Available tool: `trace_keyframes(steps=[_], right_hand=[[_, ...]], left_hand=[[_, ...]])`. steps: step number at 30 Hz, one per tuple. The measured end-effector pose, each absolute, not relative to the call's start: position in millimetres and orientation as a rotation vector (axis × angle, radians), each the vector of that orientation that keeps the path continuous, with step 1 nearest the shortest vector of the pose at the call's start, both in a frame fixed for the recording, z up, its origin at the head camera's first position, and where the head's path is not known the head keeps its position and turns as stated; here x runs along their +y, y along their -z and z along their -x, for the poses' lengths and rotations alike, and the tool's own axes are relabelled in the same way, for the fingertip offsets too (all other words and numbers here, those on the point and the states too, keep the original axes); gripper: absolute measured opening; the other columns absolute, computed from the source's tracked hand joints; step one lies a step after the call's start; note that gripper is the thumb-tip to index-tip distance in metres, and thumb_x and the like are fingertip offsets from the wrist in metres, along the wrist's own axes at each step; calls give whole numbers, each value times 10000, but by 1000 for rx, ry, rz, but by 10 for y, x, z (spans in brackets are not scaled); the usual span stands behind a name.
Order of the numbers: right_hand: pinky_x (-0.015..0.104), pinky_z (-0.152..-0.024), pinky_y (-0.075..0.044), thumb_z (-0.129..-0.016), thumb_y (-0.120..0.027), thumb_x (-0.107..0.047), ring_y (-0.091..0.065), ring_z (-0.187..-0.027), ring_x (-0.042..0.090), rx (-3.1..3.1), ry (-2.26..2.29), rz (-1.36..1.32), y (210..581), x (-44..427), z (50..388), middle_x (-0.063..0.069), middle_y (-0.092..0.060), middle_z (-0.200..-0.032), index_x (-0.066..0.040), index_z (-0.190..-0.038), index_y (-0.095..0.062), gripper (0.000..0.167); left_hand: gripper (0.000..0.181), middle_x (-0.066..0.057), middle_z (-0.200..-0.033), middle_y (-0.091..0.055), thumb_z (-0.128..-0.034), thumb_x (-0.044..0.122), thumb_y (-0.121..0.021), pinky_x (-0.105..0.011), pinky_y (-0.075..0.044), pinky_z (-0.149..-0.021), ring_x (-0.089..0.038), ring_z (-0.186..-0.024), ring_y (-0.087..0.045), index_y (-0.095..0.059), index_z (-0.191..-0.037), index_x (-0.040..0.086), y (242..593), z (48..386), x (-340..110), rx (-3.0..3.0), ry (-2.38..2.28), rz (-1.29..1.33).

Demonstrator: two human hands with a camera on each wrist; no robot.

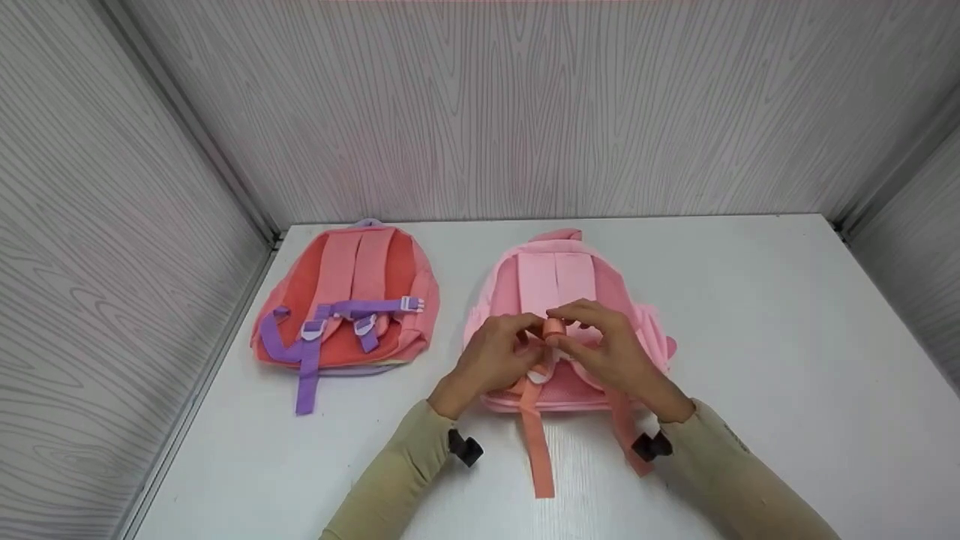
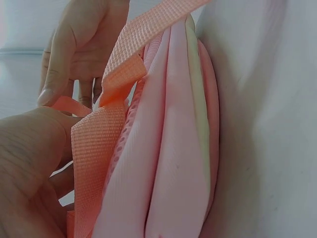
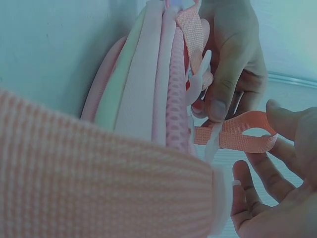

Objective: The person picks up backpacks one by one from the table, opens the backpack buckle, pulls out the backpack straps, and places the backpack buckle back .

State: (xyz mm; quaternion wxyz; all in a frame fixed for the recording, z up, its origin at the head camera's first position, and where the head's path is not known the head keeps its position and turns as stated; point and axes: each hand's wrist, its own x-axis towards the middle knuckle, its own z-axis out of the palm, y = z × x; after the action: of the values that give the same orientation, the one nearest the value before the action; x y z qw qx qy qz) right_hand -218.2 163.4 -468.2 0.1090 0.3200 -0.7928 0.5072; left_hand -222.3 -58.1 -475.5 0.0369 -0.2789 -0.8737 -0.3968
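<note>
A light pink backpack (image 1: 556, 281) lies with its strap side up. Over its lower middle, both hands work at a looped orange webbing strap (image 1: 554, 328). The right hand (image 1: 611, 349) pinches the loop's end between thumb and finger, as the right wrist view shows. My left hand (image 1: 491, 356) grips the same strap, its thumb at a white plastic piece (image 3: 213, 141) that the webbing passes through. In the left wrist view, folded orange webbing (image 2: 99, 144) partly hides the left fingers. A loose orange strap tail (image 1: 538, 450) hangs past the backpack's bottom edge.
To the left lies a coral-red and pink backpack (image 1: 300, 277) with purple straps (image 1: 308, 375) and white buckles. Both backpacks rest on a white table (image 1: 772, 315), enclosed by grey wood-grain panels (image 1: 480, 112). Another orange strap tail (image 1: 624, 427) lies beneath the right wrist.
</note>
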Motion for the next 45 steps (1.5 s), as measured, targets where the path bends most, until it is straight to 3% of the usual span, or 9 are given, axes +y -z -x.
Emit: trace_keyframes(steps=[6,13,24,28,35,45], right_hand=[[343,-1015,-564,-933,-811,-92,-721,-1115,209,-2329,-1524,-934,4692,1659,2166,14,-794,-1175,-109,-1237,-800,304],[479,-998,-561,-947,-797,-87,-707,-1094,178,-2366,-1533,-897,4671,1694,2169,-30,-783,-1157,-86,-1208,-795,261],[513,-951,-546,-936,-797,-38,-697,-1065,194,-2346,-1462,-918,4672,1724,2182,-9,-785,-1120,-125,-1194,-791,273],[484,-913,-532,-934,-797,-30,-691,-1052,217,-2333,-1449,-929,4666,1730,2180,6,-784,-1107,-84,-1186,-779,258],[406,-935,-520,-931,-810,-53,-693,-1088,181,-2347,-1457,-914,4650,1746,2188,-16,-777,-1143,-124,-1186,-779,266],[400,-983,-520,-945,-799,-43,-657,-1050,198,-2351,-1469,-903,4618,1761,2188,4,-770,-1129,-128,-1190,-776,261]], left_hand=[[226,15,-1078,-789,-974,130,-716,-302,-557,-823,-180,-903,-665,-789,-1188,140,4764,2230,-563,-2688,1242,856],[239,3,-1062,-803,-963,114,-738,-277,-527,-798,-201,-889,-661,-792,-1195,135,4768,2244,-584,-2693,1258,842],[238,9,-1019,-797,-952,112,-741,-266,-495,-755,-181,-856,-637,-793,-1183,135,4776,2242,-595,-2712,1284,821],[239,9,-1020,-794,-948,101,-741,-265,-491,-752,-186,-859,-637,-792,-1179,137,4779,2236,-595,-2699,1297,826],[217,31,-979,-768,-964,140,-760,-263,-476,-733,-185,-847,-624,-789,-1178,152,4782,2234,-602,-2712,1286,813],[167,22,-851,-653,-965,181,-782,-249,-403,-644,-108,-745,-528,-784,-1128,148,4777,2222,-619,-2728,1287,784]])
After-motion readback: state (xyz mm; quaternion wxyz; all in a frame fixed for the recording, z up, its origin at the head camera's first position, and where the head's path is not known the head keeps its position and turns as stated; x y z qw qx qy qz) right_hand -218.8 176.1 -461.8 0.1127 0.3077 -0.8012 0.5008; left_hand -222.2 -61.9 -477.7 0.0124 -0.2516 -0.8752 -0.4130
